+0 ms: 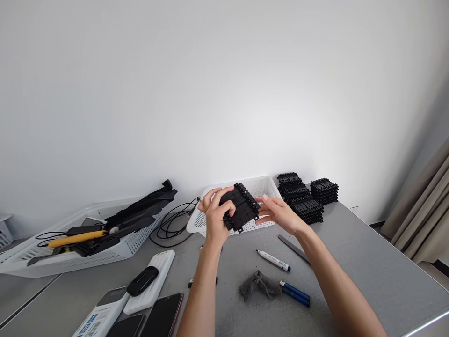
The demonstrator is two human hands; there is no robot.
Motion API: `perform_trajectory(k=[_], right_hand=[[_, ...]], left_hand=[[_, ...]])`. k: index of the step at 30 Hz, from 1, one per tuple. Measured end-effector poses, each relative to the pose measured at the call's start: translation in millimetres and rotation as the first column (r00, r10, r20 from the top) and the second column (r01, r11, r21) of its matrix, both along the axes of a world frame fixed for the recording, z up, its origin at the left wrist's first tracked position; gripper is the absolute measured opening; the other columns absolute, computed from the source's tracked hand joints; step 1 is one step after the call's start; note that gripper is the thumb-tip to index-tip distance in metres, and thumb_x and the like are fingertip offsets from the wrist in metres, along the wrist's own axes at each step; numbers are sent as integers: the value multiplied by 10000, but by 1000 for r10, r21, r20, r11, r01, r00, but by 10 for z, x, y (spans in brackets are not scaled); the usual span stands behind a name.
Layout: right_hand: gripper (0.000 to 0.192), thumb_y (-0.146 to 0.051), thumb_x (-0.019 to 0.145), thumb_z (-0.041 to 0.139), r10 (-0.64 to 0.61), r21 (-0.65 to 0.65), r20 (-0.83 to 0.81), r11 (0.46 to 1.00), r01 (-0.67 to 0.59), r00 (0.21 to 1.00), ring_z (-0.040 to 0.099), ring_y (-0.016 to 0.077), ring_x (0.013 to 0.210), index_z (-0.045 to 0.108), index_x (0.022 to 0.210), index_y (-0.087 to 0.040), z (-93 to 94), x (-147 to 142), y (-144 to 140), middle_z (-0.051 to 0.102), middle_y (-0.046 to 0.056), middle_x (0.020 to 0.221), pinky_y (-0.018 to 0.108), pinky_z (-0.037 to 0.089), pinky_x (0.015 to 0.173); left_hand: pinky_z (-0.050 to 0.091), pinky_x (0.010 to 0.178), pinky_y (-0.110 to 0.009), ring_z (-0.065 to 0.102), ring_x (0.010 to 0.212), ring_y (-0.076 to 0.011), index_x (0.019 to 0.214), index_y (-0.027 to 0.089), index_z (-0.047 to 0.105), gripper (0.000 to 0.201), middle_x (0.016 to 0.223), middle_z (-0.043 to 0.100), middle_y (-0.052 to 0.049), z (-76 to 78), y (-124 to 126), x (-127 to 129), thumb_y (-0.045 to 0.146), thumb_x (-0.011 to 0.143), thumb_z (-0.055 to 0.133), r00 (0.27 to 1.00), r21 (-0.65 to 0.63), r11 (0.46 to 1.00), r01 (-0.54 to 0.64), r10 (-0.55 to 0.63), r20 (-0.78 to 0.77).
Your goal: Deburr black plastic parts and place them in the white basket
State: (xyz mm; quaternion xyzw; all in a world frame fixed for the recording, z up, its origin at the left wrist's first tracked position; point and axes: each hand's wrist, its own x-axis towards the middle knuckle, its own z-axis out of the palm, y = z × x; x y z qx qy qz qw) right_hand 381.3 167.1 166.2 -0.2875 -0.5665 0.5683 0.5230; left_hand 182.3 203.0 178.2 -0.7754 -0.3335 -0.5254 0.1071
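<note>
My left hand (pixel 216 213) grips a stack of black plastic panels (pixel 240 206) with toothed edges, thumb and fingers closed around its left side. The stack is tilted in the air above a white perforated basket (pixel 270 187). At its right edge is my right hand (pixel 275 213), fingers stretched and apart, the fingertips close to or touching the teeth. Whether they press on it I cannot tell. More black panels stand in stacks (pixel 305 208) to the right of the basket, with a smaller stack (pixel 324 191) beside them.
On the grey table (pixel 365 262) lie a marker (pixel 273 260), a grey metal strip (pixel 293 248), a grey cloth (pixel 259 286) and a blue lighter (pixel 296 295). Phones (pixel 161 316) and a white power bank (pixel 163 262) lie front left. A tool basket (pixel 119 250) and black cable (pixel 171 227) sit behind.
</note>
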Motion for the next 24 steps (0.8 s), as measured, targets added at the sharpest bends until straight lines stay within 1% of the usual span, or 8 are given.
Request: perform_trajectory(k=[4,8,10,13,15,18,20,24], right_hand=[[456,-464,802,728,-25,-19,-94,1000,23,995,667,169,831,684,1151,-174,11,-74,-11,719,70,976,296,559,725],[439,-396,720,802,-70,-100,-146,993,56,987,666,163,766,708,1083,-166,-29,-102,8,728,54,872,293,560,686],[445,-378,685,827,-101,-127,-175,989,79,979,668,163,738,712,1056,-160,-43,-103,24,729,54,844,289,558,655],[475,-361,643,852,-180,-160,-210,976,148,961,673,173,723,710,1050,-161,-52,-106,41,728,53,817,287,555,624],[499,-349,628,859,-249,-176,-221,961,213,943,678,180,725,705,1065,-167,-58,-112,49,727,47,804,291,556,617],[528,-351,635,850,-317,-150,-218,946,289,923,681,182,729,690,1105,-173,-66,-122,56,728,37,805,301,557,631],[546,-375,655,830,-340,-109,-202,940,324,919,682,187,745,673,1135,-169,-69,-124,56,731,39,819,314,555,655],[573,-421,697,788,-395,-34,-170,918,396,903,685,216,791,638,1181,-154,-63,-119,47,740,57,842,352,543,701]], left_hand=[[260,979,-448,402,1201,-295,506,196,485,240,1299,586,-13,-49,-10,44,16,659,527,999,29,999,-41,42,-21],[279,1016,-451,371,1252,-302,576,205,528,200,1363,527,-27,-55,-11,58,53,700,566,999,-23,999,-41,42,23],[300,1039,-459,367,1291,-305,719,221,578,108,1401,489,-49,-37,-5,62,118,716,613,995,-66,998,2,5,99],[359,1044,-435,432,1305,-271,1075,258,572,307,1414,480,-87,-16,27,68,218,775,626,933,-151,973,172,-112,342],[418,1006,-391,543,1217,-242,1228,269,519,409,1327,567,-101,-18,55,66,299,831,610,831,-244,906,346,-175,528],[487,922,-354,649,1055,-237,1301,245,533,500,1116,688,-104,-31,80,58,444,848,605,722,-396,744,538,-164,672],[520,870,-352,674,998,-257,1270,216,592,553,1037,716,-109,-27,69,59,516,808,638,710,-460,674,579,-138,691],[568,698,-347,701,872,-283,1252,176,625,653,943,742,-121,44,-19,88,552,725,712,728,-534,591,604,-136,672]])
